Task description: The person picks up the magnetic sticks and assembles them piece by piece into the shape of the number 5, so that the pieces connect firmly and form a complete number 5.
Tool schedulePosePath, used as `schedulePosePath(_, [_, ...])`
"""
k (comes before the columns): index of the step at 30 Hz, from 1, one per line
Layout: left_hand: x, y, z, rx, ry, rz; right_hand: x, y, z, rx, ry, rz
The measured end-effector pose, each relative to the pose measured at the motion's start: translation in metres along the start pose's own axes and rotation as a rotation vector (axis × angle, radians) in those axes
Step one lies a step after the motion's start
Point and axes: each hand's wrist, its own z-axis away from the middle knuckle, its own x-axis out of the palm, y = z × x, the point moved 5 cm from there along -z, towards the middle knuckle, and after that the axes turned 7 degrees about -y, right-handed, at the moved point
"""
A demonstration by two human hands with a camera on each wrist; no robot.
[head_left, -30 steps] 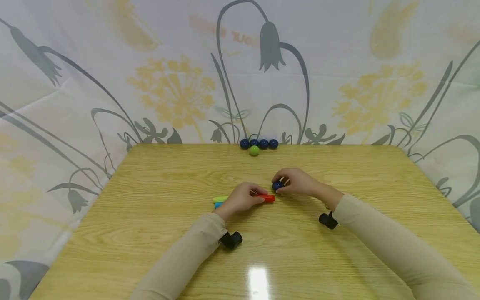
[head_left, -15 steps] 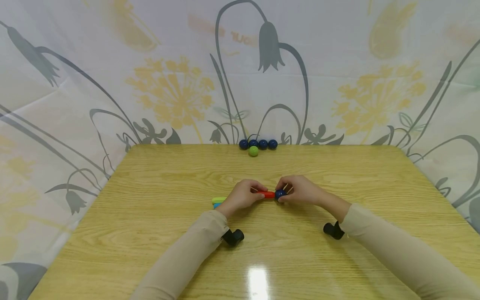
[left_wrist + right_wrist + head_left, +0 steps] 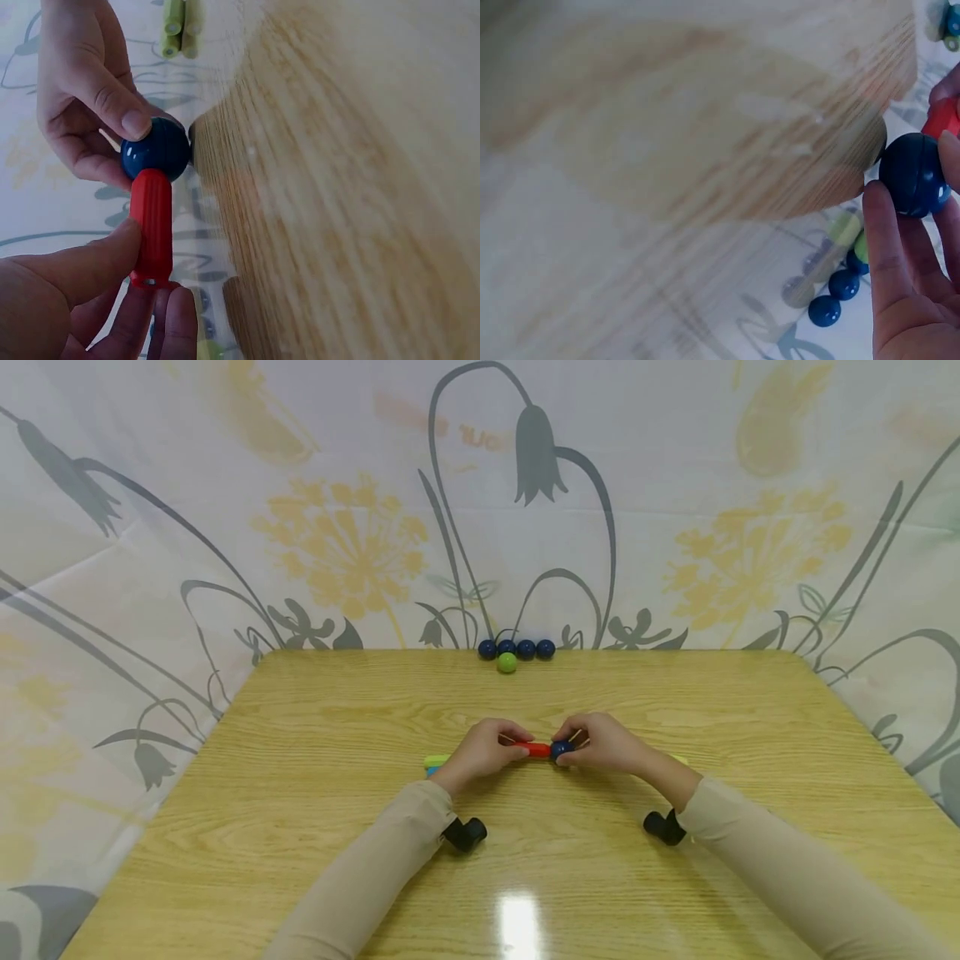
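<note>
In the head view my left hand (image 3: 483, 752) pinches a short red rod (image 3: 536, 749), lying crosswise over the middle of the table. My right hand (image 3: 606, 745) holds a dark blue ball (image 3: 560, 752) at the rod's right end. Seen from the left wrist, the tip of the red rod (image 3: 152, 225) meets the side of the glossy blue ball (image 3: 156, 151), with thumb and fingers around each piece. The right wrist view shows the ball (image 3: 911, 176) between thumb and fingertips, close over the table; much of the rod is out of that frame.
A lime rod (image 3: 437, 762) and a blue rod (image 3: 434, 771) lie partly hidden behind the left wrist. Lime rods (image 3: 172, 22) lie beyond the right hand. Several dark blue balls (image 3: 527, 650) line the table's back edge, a green ball (image 3: 507, 662) before them. Patterned cloth hangs behind.
My right hand has brought the blue ball slightly right and down to the red rod's end. The left hand has raised the rod a little. Over the last half second both are nearly still.
</note>
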Motion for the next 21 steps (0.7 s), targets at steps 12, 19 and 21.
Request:
schedulePosePath(12, [-0.019,-0.005,-0.001,0.039,0.045,0.039,0.0,0.002,0.004,0.019,-0.016,-0.025])
schedulePosePath(19, [-0.03,-0.006,-0.009,0.019,0.097,0.069,-0.001,0.003,0.007,0.033,-0.001,-0.018])
schedulePosePath(21, [-0.033,-0.005,-0.012,0.013,0.115,0.065,-0.001,0.002,0.007,0.033,0.001,-0.015])
